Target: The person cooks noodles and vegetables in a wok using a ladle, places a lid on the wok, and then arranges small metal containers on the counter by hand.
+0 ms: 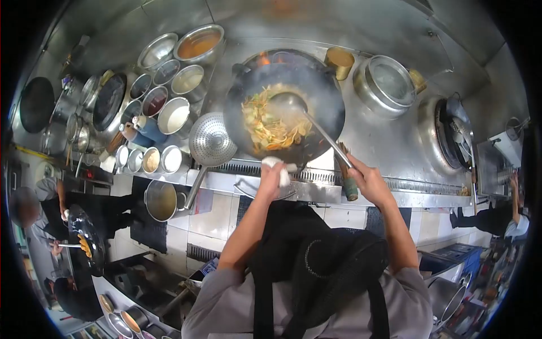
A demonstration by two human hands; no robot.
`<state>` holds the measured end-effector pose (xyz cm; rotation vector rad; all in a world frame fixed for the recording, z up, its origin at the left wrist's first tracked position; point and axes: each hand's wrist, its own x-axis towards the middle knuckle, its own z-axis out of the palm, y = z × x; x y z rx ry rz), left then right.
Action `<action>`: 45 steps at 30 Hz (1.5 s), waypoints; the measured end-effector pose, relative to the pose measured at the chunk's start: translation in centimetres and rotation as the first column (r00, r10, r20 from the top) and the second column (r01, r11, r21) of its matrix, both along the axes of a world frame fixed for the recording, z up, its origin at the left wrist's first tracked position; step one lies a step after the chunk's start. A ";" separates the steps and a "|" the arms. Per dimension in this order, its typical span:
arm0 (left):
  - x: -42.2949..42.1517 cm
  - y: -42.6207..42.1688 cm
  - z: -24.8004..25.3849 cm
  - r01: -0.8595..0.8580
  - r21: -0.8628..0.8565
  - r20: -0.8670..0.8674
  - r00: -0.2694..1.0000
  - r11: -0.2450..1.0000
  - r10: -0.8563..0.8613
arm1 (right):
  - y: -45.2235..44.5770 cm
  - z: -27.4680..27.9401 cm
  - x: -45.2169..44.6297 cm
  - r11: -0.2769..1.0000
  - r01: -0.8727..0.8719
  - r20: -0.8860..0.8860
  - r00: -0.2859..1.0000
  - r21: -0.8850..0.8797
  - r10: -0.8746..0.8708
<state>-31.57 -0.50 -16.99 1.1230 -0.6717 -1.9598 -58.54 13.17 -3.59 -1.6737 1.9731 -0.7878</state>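
Observation:
A large dark wok (327,107) sits over a burner, with flames at its far rim and steam rising from it. Inside lie stir-fried noodles with vegetable strips (268,133). My left hand (271,179) is closed around a folded white cloth (287,168) at the wok's near rim; the part of the wok under the cloth is hidden. In my right hand (370,182) is the long handle of a metal ladle (329,138), its bowl down in the wok among the noodles. A green-handled bamboo brush (349,183) lies just beside my right hand.
Left of the wok, a perforated strainer (213,138) rests near several seasoning containers (174,114) and two squeeze bottles (148,129). A lidded steel pot (387,85) and a second burner (437,135) stand right. Co-workers (51,198) work at both sides; one holds a wok.

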 end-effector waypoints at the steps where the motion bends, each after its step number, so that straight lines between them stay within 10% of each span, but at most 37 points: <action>1: -0.6 -1.3 -0.3 -0.025 0.003 -0.011 1.000 1.000 0.025 | 0.0 0.9 0.5 1.000 -0.010 -0.001 1.000 0.001 0.010; 6: -2.6 -7.0 -3.6 -0.027 -0.023 -0.076 0.997 0.999 0.026 | 0.2 6.6 0.2 0.968 0.070 0.079 0.993 0.239 -0.091; 12: -2.5 -9.3 -6.6 -0.024 0.001 -0.055 0.998 1.000 0.024 | -2.1 0.7 -2.1 0.983 0.144 -0.060 0.987 -0.116 -0.151; 23: -1.0 -10.9 -7.2 0.143 -0.025 0.035 0.989 0.989 -0.143 | -18.8 -6.8 -1.0 0.969 0.240 -0.141 0.959 -0.066 -0.247; 30: -0.8 -10.8 -6.7 0.119 0.003 0.020 0.993 0.993 -0.119 | -20.0 -7.6 2.4 0.946 0.069 0.365 0.912 0.317 -0.189; 34: 0.9 -10.4 -3.7 0.149 0.126 -0.178 0.976 0.981 -0.126 | -14.8 -10.8 -0.6 0.947 -0.282 0.037 0.956 -0.152 0.291; 45: 1.2 -10.4 -6.2 0.128 0.107 -0.184 0.977 0.986 -0.107 | -5.7 4.1 -5.4 0.984 -0.130 -0.796 0.579 0.123 0.176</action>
